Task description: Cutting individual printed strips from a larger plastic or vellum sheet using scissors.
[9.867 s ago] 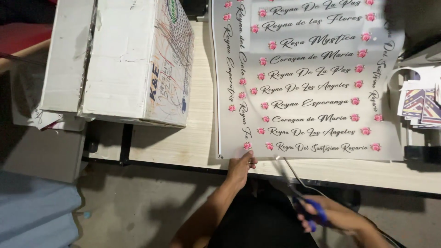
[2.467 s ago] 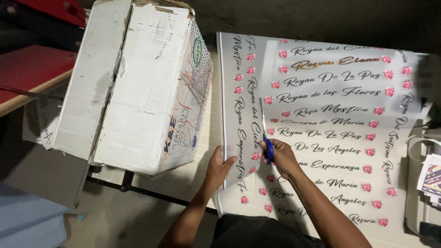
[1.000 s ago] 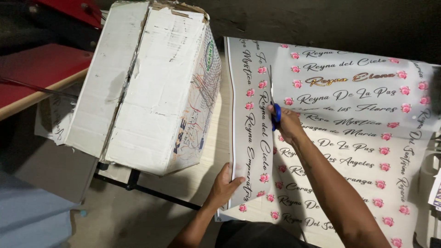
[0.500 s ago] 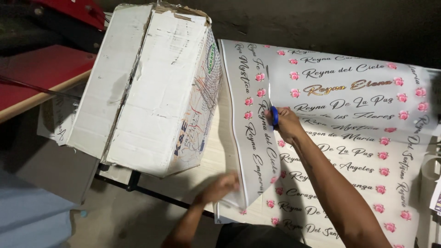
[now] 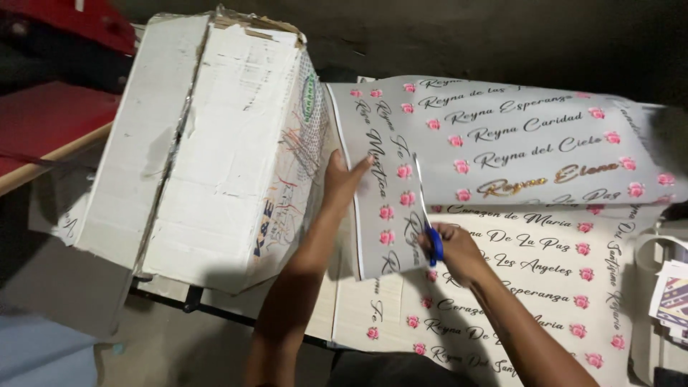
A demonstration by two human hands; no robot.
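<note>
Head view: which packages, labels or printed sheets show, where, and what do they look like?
Carton: left, lying tilted on the table; white, worn, torn top edge, coloured print on its end.
Printed sheet: centre-right, large, grey-white, rows of dark script with pink roses; left hand lifts its cut strip, right hand cuts with blue scissors.
Small prints: right edge, stacked, multicoloured.

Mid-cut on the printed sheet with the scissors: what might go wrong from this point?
1. The left hand holds the lifted strip close to the blades of the blue-handled scissors; its fingers may get nicked.
2. The printed sheet curls up at the far end, so the cut may drift into the script or roses.
3. The white cardboard box crowds the left arm.
</note>
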